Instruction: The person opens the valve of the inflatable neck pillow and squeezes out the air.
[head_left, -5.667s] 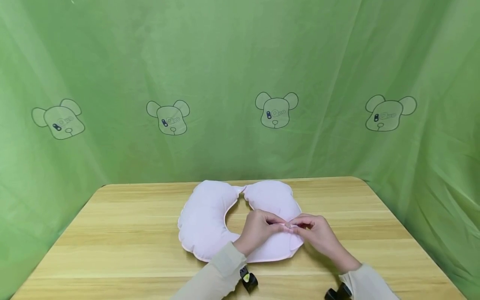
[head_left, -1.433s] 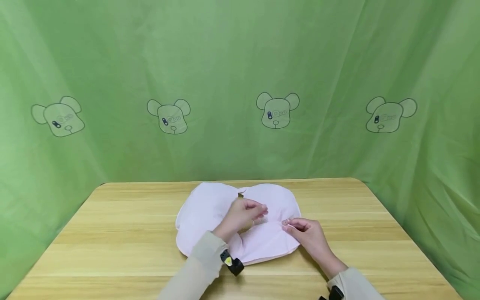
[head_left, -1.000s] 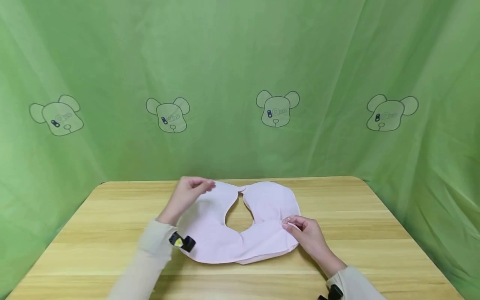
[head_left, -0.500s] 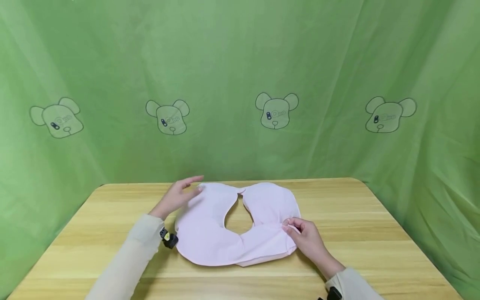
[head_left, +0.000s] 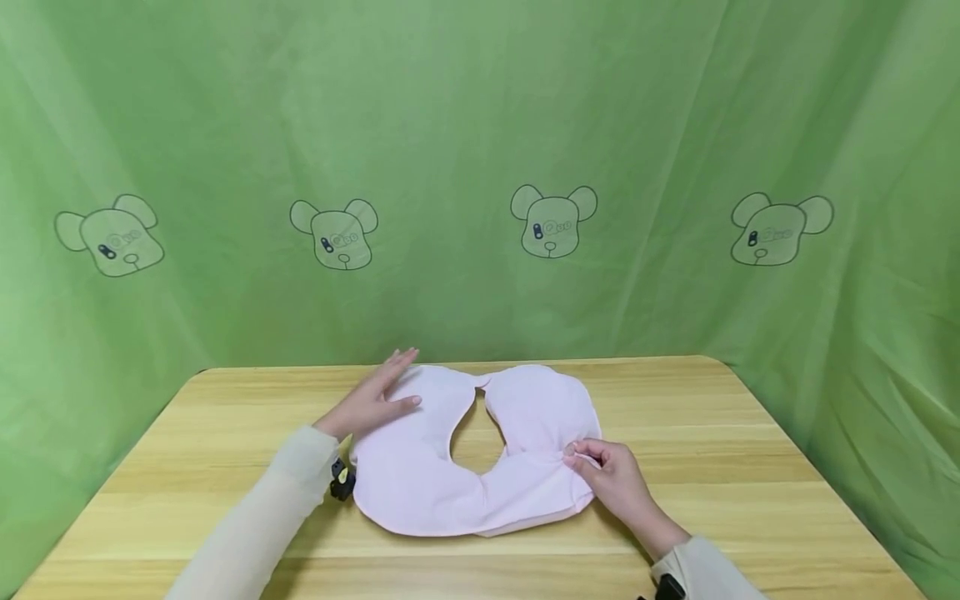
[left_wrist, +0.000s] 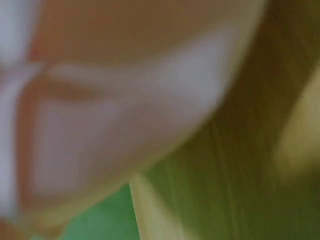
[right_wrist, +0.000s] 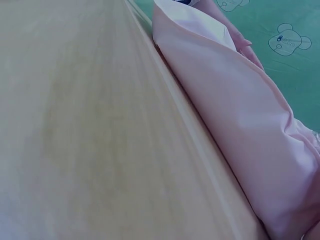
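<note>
A pale pink U-shaped inflatable neck pillow lies on the wooden table, somewhat slack, its two ends meeting at the back. My left hand lies over its left lobe with straight, spread fingers. At the right side of the pillow, thumb and forefinger of my right hand pinch a small pale air valve, mostly covered by the fingertips. The left wrist view shows the pillow blurred and very close. In the right wrist view the near side of the pillow bulges above the table, creased near the right edge.
The light wooden table extends to both sides of the pillow. Behind and beside it hangs a green curtain printed with bear heads. Each wrist wears a black camera, such as the left camera.
The pillow has gone from plump to flatter. My left hand has left the valve, moved left and spread over the left lobe. My right hand has kept pinching at the same spot.
</note>
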